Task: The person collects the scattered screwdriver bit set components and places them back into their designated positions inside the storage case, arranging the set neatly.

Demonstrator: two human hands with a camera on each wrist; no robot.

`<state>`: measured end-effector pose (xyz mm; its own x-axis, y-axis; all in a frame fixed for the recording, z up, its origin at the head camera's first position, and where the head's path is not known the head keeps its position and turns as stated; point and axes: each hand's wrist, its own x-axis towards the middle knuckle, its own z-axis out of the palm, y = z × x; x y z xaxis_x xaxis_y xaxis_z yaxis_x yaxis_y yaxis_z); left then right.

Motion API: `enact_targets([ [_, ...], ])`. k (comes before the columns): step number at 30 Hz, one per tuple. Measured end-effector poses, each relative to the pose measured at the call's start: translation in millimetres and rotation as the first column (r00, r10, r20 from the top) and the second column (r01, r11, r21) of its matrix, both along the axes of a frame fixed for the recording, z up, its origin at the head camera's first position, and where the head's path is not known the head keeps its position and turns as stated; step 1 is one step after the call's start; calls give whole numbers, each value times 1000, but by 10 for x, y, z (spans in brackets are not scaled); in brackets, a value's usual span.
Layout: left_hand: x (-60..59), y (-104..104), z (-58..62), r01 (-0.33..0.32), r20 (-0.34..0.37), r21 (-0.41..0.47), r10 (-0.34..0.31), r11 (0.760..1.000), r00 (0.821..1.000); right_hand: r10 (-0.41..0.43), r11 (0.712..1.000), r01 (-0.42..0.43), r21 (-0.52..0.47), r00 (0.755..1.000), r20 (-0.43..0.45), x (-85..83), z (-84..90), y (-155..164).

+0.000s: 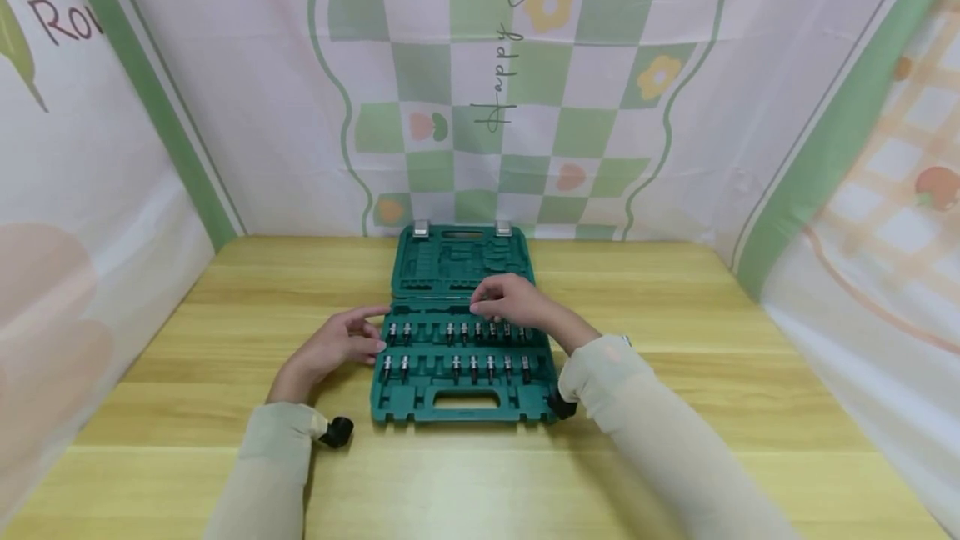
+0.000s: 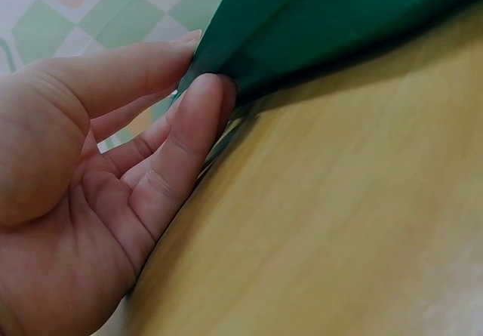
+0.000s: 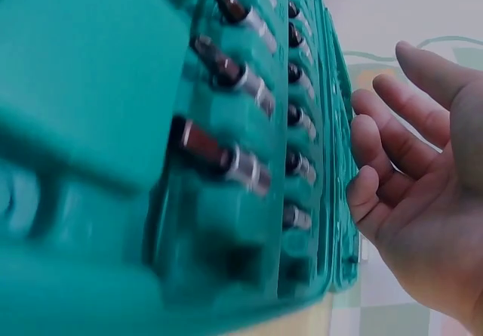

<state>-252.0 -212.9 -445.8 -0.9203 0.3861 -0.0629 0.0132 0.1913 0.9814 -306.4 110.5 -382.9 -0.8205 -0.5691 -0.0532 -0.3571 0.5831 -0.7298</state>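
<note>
A green plastic tool case (image 1: 465, 417) lies open on the wooden table, its empty lid (image 1: 462, 261) flat at the back. Two rows of metal socket bits (image 1: 472, 367) stand in the base. My left hand (image 1: 341, 344) touches the case's left edge with nearly straight fingers; the left wrist view shows its fingertips (image 2: 202, 98) against the green case (image 2: 339, 19). My right hand (image 1: 510, 300) hovers over the back row of bits near the hinge. In the right wrist view that right hand (image 3: 423, 200) is relaxed and holds nothing beside the case (image 3: 90, 87) and its bits (image 3: 226, 158).
The light wooden table (image 1: 675, 407) spreads to both sides of the case. Printed fabric walls (image 1: 480, 90) close in the back, left and right. Small black cameras (image 1: 337, 432) hang at both wrists.
</note>
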Motion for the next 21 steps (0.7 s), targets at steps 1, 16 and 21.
enact_targets([
  [1,0,-1,-2,-1,0,-1,1,1000,1000,-6,1000,6,-3,1000,0,1,1,28],
  [16,-2,-16,4,12,-13,2,-12,1000,1000,-67,997,66,-31,998,-13,12,-20,427],
  [21,-1,-5,1,5,-3,-2,-5,1000,1000,-72,997,72,-29,997,-14,25,-22,563],
])
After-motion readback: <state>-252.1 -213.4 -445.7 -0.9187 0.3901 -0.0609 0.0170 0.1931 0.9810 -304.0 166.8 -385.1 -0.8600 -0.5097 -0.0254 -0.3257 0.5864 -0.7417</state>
